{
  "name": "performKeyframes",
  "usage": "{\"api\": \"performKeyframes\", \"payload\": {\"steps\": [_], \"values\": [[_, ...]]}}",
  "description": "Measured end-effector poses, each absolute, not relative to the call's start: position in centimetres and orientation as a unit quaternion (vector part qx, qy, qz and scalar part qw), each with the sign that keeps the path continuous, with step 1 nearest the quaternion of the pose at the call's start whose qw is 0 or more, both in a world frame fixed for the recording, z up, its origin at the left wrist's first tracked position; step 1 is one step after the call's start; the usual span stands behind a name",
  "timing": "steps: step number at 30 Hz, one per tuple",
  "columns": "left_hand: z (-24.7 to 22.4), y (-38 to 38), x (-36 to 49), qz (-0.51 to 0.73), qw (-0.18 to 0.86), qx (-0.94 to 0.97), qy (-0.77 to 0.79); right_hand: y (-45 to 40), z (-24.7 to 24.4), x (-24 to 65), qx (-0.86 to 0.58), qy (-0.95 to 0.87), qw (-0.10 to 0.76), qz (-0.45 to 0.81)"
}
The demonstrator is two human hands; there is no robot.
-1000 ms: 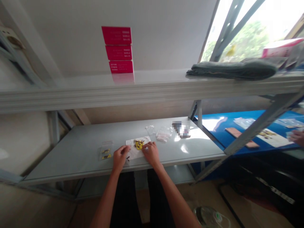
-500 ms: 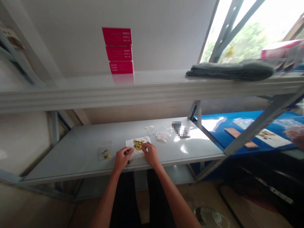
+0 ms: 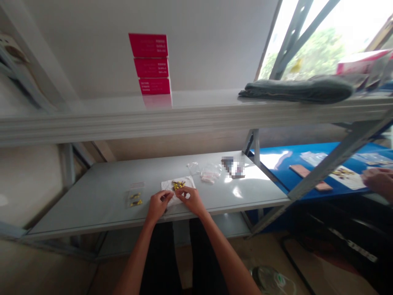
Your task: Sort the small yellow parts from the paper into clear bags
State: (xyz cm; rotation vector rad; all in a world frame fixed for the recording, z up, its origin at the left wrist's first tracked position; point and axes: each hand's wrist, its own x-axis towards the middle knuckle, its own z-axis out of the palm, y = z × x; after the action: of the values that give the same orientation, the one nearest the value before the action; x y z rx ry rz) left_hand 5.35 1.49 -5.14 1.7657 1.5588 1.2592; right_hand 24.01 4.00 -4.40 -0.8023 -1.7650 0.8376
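A pile of small yellow and dark brown pieces [image 3: 177,184] lies on a white paper sheet [image 3: 166,185] near the front of the grey table. My left hand [image 3: 157,206] is closed in a pinch over the sheet's left front part. Close beside it, my right hand [image 3: 192,200] also pinches, just in front of the pile. Whatever sits between the fingertips of either hand is too small to make out. Left of my left hand lies a clear packet [image 3: 135,197] with a few yellow and dark pieces inside.
Clear plastic bags [image 3: 210,173] lie behind and right of the sheet, with a blurred-out object [image 3: 233,167] beyond. Overhead, a shelf [image 3: 202,119] carries red boxes [image 3: 151,67] and a folded grey cloth [image 3: 296,89]. At the right, a co-worker's hand [image 3: 379,182] is over a blue table [image 3: 276,164].
My right hand has moved from the pile toward me and closer to my left hand. My left hand stays nearly in place. The co-worker's hand has shifted.
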Motion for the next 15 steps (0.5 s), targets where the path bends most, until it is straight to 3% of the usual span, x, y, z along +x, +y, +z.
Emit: {"api": "performKeyframes", "payload": {"steps": [5,10,15], "values": [[-4.9,1.4,5.3,0.475,0.236,0.616,0.583,3.7,-4.3,24.0,-0.323,-0.739,0.472,0.355],[-4.9,1.1,5.0,0.528,0.233,0.542,0.612,4.4,-5.4,24.2,-0.4,-0.694,0.535,0.268],[-4.9,0.9,4.7,0.535,0.223,0.527,0.621,4.9,-6.5,24.0,-0.506,-0.734,0.428,0.147]]}}
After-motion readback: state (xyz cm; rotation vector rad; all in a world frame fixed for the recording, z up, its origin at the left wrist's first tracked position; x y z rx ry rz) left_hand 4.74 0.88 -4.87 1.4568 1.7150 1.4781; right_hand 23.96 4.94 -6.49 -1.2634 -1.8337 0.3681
